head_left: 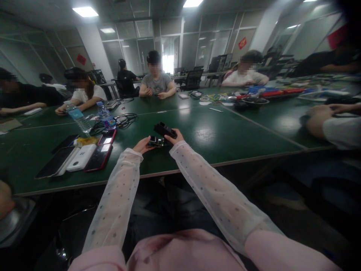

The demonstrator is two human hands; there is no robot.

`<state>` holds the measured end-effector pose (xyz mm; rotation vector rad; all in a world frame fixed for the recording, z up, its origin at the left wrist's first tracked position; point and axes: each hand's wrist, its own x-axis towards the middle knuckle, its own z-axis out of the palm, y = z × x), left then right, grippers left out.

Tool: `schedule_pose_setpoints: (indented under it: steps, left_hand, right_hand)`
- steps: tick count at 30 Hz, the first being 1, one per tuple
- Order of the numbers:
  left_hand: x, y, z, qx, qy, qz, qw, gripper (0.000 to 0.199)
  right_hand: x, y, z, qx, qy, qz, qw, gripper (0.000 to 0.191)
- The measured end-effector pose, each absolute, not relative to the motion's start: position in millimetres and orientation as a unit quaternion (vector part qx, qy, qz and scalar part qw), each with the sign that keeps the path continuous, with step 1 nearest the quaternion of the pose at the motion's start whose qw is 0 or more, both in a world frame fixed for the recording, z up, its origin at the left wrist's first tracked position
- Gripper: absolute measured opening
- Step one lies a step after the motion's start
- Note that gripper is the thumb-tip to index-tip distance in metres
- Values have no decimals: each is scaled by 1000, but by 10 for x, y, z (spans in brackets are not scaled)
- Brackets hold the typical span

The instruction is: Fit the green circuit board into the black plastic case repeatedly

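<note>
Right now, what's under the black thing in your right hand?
Just below the black thing, you can see a small circuit board in the left hand. Anything the black thing covers is hidden, and I can't tell if they touch.

Green table [205,141], phones [98,157], bottles [106,119] (two), cables [130,119]

Left hand [143,146]: reaching forward, fingers closing in a pinch. Right hand [175,137]: gripping, fingers curling, angling leftward. Both forearms: converging forward, wearing sheer star-dotted sleeves over pink cuffs.
</note>
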<state>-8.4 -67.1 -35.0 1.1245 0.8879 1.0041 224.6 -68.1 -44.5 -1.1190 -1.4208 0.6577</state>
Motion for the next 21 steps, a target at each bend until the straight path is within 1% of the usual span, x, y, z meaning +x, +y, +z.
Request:
schedule_pose_setpoints:
  steps: [3,5,7,10,14,18,21]
  left_hand:
    - [-112,-666,-398,547,381,435,605,51]
    - [-138,-654,-423,573,377,432,586,61]
    - [-161,-634,-439,598,371,430,566,66]
    - [-184,-609,-449,624,364,432,540,68]
    - [-206,-603,-443,654,352,415,525,75]
    - [-208,-604,-448,665,353,410,515,73]
    - [-195,-593,-473,661,357,419,510,67]
  right_hand:
    - [2326,-596,-497,-554,-567,206,573,59]
    - [2373,-558,-520,-602,-565,153,543,59]
    - [2399,-551,-521,-633,-573,116,508,59]
    - [2395,-594,-482,-658,-587,87,464,59]
    - [2345,-684,-405,-674,-616,85,398,60]
    - [2289,-755,-356,-688,-644,78,324,58]
    - [2266,-786,-341,-700,-647,74,293,57]
